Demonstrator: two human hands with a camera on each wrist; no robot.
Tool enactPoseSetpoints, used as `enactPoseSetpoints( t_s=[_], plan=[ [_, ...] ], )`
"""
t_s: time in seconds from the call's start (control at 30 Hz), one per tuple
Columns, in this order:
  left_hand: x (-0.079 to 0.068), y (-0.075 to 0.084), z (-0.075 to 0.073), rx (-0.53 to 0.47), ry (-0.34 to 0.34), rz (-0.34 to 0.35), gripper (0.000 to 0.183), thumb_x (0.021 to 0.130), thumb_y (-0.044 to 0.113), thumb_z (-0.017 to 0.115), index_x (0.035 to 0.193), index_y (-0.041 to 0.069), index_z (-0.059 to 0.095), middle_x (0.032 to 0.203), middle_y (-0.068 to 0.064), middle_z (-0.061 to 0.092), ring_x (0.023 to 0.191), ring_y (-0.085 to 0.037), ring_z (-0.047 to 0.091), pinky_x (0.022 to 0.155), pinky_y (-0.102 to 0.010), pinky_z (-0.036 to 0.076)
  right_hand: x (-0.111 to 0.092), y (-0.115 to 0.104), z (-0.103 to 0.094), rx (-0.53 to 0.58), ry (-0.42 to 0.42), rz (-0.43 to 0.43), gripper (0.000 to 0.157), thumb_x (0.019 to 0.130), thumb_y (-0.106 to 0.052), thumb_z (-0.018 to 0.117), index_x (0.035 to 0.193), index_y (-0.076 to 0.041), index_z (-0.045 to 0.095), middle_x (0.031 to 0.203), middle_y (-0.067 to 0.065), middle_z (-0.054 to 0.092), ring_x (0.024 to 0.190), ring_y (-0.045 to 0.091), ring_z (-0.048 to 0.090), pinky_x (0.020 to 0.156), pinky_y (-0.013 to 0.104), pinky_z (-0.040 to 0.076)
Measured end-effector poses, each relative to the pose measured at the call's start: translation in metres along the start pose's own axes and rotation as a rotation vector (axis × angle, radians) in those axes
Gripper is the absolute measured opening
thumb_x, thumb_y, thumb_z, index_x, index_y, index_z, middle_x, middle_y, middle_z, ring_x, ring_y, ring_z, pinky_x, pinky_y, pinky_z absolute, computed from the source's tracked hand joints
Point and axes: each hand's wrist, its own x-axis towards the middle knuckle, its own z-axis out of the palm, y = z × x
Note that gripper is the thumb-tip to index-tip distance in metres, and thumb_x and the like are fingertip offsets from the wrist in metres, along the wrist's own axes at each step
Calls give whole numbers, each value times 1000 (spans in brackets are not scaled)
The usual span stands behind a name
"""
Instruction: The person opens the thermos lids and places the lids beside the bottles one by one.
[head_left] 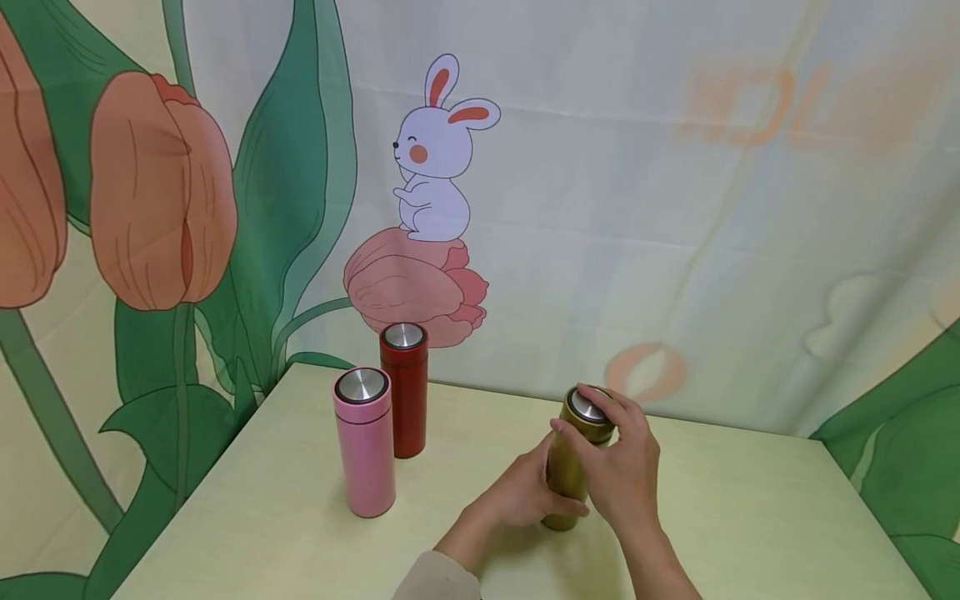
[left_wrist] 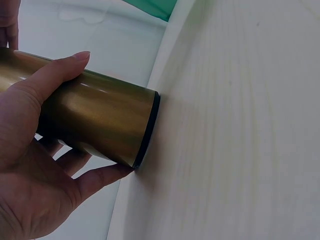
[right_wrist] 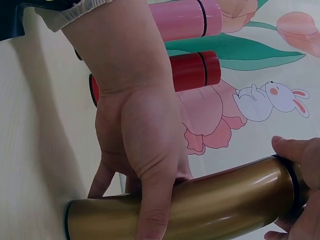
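Observation:
A gold thermos flask (head_left: 567,468) with a black-ringed steel top stands right of the table's middle, leaning slightly in the head view. My left hand (head_left: 517,492) grips its lower body, thumb on one side and fingers around the other, as the left wrist view shows close to the black base. At the upper end, my right hand (head_left: 624,468) holds the lid (head_left: 589,407), with thumb and fingers spread around its rim. To the left are a pink thermos flask (head_left: 367,462) and, behind it, a red thermos flask (head_left: 410,408), both upright with lids on.
The pale table (head_left: 247,517) ends at the back against a hanging cloth (head_left: 570,225) printed with tulips and a rabbit. A light sleeve (head_left: 438,577) covers the left forearm.

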Motion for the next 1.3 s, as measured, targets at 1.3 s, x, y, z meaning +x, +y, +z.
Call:
enactPoseSetpoints(
  t_s=[1.3],
  plan=[
    [-1, 0, -2, -27, -14, -9, 89, 77, 38, 93, 147, 42, 38, 128, 11, 63, 118, -10, 60, 108, -43, 47, 26, 34, -25, 289, -393, -177, 45, 92, -8, 79, 134, -17, 67, 143, 5, 60, 129, 7, 59, 109, 16, 44]
  ],
)
